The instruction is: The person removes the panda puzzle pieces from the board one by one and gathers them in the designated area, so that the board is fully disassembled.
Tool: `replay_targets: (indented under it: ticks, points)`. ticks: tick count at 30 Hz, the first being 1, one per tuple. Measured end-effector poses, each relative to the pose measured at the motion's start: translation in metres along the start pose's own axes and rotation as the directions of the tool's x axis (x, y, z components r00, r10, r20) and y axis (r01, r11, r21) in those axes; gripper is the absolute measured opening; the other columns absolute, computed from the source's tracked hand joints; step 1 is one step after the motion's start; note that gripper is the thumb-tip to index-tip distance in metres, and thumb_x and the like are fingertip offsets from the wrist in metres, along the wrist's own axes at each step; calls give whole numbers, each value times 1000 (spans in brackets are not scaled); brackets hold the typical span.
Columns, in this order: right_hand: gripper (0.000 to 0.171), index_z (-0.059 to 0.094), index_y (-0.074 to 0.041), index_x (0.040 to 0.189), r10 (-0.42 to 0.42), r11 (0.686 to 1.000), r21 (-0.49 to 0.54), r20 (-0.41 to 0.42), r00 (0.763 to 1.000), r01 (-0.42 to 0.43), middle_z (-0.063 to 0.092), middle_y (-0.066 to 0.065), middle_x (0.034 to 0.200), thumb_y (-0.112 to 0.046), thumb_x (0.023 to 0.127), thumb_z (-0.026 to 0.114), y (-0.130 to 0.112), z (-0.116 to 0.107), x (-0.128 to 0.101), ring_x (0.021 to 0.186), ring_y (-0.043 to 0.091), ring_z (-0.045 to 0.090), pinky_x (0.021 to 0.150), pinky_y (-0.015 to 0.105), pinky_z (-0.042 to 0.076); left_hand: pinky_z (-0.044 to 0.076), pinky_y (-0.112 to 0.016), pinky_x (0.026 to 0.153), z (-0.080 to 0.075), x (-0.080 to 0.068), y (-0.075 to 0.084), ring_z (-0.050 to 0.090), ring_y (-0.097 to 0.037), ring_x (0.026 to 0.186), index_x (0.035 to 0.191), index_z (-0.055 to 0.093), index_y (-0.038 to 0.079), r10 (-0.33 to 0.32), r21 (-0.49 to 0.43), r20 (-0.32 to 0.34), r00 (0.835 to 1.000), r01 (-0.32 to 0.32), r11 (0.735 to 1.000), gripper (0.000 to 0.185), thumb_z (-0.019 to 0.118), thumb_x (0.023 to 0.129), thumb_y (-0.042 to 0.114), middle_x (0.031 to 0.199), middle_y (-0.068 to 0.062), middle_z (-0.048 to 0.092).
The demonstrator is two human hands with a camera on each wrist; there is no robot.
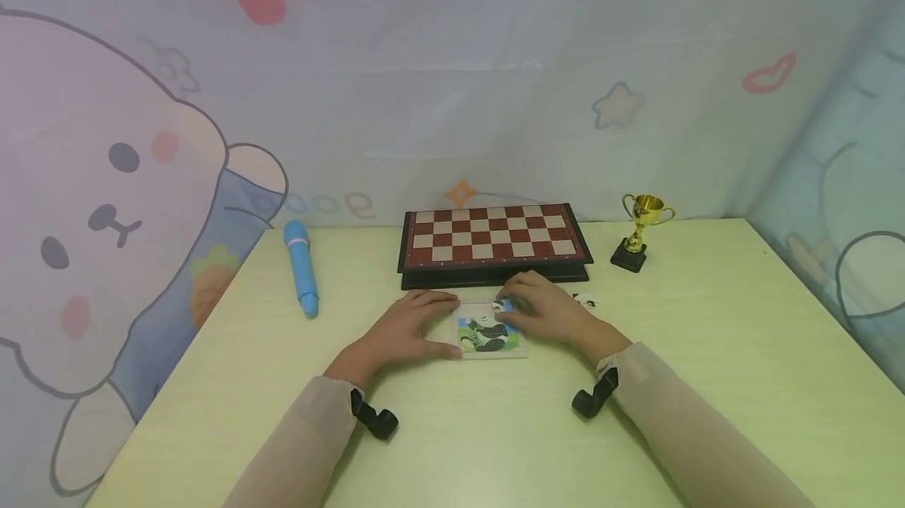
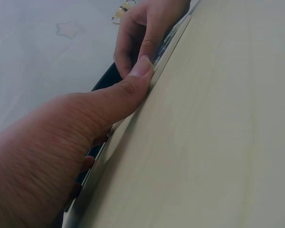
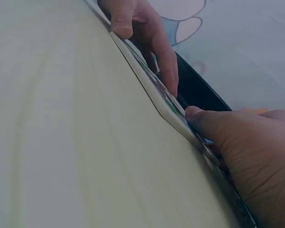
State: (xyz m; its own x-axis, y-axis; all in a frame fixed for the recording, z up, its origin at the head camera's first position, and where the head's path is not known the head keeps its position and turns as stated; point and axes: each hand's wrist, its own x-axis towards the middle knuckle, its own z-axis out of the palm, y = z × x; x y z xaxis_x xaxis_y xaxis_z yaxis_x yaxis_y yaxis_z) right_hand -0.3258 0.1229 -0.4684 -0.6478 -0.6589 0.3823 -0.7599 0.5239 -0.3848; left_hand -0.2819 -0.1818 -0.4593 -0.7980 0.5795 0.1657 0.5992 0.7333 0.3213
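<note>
My left hand (image 1: 401,335) holds the puzzle board (image 1: 475,309), thumb and fingers wide apart; my right hand (image 1: 550,310) narrowly pinches a puzzle piece (image 1: 501,306).

Tons of room in from the bench (image 1: 488,445)'s near edge between the sleeves (image 1: 300,429), but the left hand (image 1: 406,334) and right hand (image 1: 547,310) crowd the panda puzzle (image 1: 486,334), the chessboard (image 1: 492,236) walls off behind, plus a blue wand (image 1: 302,266)'s toward the far-left corner, trophy (image 1: 644,212) toward far-right.

Puzzle (image 1: 486,337) on table (image 1: 495,433) before chessboard (image 1: 493,238); stick (image 1: 302,268) left of chessboard, trophy (image 1: 635,239) right.
</note>
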Motion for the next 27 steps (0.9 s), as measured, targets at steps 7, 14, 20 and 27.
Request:
replay_targets:
  ticks: [7,14,20,27]
  points:
    - [31,72,-18,114,-26,1000,0,-12,1000,26,63,-6,116,-41,93,73,0,-2,0,115,15,54,101,38,47,31,-44,115,-1,2,0,39,-20,138,147,54,24,4,7,2,1000,-4,1000,90,66,77,78,149,7,49]
    - [29,70,-18,112,-3,1000,6,-25,1000,3,63,-7,115,-39,92,74,-2,-2,0,112,13,55,100,38,48,30,-43,116,-2,1,1,38,-20,139,148,52,24,-10,17,16,1000,10,1000,91,66,77,79,150,8,48]
    - [27,68,-18,113,30,999,37,-35,999,-28,64,-6,111,-34,92,75,-4,-2,-1,105,12,57,95,37,50,30,-43,116,-2,0,2,38,-19,139,148,52,24,-14,12,17,1000,14,1000,91,66,77,79,150,8,48]
    - [23,68,-18,113,46,996,81,-26,999,-44,65,-6,107,-29,94,74,-8,-3,-3,97,10,59,87,37,53,31,-44,115,0,0,0,38,-19,139,148,53,24,-8,12,12,1000,8,1000,91,65,77,79,149,8,48]
